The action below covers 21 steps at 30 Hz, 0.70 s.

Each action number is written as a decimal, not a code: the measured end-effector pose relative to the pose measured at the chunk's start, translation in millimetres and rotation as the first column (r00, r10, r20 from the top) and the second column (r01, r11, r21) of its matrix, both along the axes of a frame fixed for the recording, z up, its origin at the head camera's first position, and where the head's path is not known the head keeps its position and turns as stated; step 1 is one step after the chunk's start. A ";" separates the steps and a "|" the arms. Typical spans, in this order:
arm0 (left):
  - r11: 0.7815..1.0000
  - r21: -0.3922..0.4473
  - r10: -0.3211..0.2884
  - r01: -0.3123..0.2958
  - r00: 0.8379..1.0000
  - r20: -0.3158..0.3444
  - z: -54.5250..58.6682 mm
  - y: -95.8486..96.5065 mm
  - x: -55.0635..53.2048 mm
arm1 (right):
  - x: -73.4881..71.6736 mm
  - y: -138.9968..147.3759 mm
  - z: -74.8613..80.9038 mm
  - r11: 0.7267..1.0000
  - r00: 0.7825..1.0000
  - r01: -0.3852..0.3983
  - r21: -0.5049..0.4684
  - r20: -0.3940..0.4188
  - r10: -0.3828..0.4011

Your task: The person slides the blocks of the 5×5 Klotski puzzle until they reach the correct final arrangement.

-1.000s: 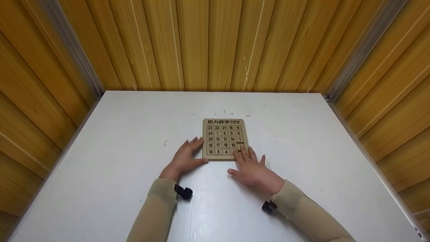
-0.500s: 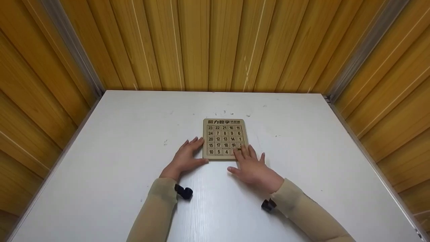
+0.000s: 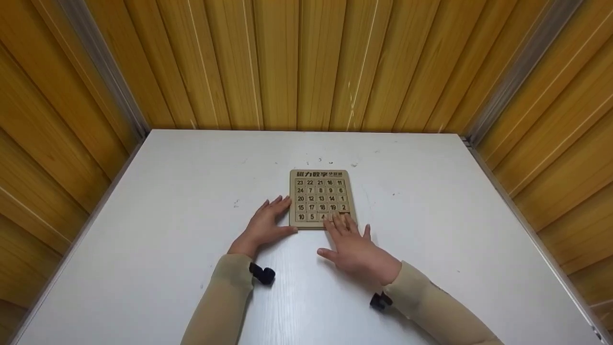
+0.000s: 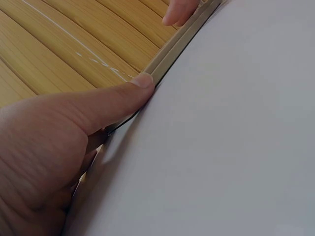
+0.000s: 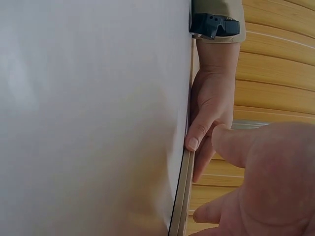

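A wooden number slide puzzle (image 3: 310, 198) lies flat on the white table, its numbered tiles set in a framed tray. My left hand (image 3: 265, 225) touches its left side with fairly straight fingers, the thumb at the near left corner. In the left wrist view that thumb (image 4: 123, 98) presses the board's edge (image 4: 177, 49). My right hand (image 3: 357, 249) reaches over the near right corner, fingertips on the bottom row of tiles and thumb apart from the board. These fingers hide the tiles right of the 4. A dark gap shows below the 2 tile (image 3: 344, 207).
The white table (image 3: 167, 215) carries small dark marks beyond the puzzle. Wood-patterned panels (image 3: 306, 62) wall it in at the back and both sides. Each sleeve cuff carries a small black camera, such as the left one (image 3: 262, 274).
My right hand has shifted slightly left and toward me. The tile 2 has slid up into the row with 19, and the gap now lies below it. My left hand stays put.
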State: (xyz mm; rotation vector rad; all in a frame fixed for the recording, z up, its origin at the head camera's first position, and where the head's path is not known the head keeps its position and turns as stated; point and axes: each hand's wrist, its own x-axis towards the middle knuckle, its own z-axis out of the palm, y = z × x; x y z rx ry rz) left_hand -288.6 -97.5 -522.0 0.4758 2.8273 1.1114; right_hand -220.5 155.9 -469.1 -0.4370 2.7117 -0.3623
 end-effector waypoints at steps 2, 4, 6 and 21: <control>1.000 0.004 -0.002 0.002 1.000 0.000 0.3 -0.1 0.0 | 0.4 0.9 1.1 1.000 1.000 0.005 0.000 -0.001 -0.005; 1.000 0.008 -0.002 0.002 1.000 0.004 1.4 -0.3 0.2 | 0.6 2.6 1.9 1.000 1.000 0.009 0.000 -0.002 -0.009; 1.000 0.018 -0.004 0.004 1.000 0.005 2.1 -0.5 0.5 | 1.6 4.2 3.1 1.000 1.000 0.013 -0.001 -0.003 -0.013; 0.999 0.031 -0.011 0.011 1.000 -0.001 2.3 -0.6 1.5 | 2.9 24.1 4.3 0.998 0.999 0.048 -0.030 0.001 -0.048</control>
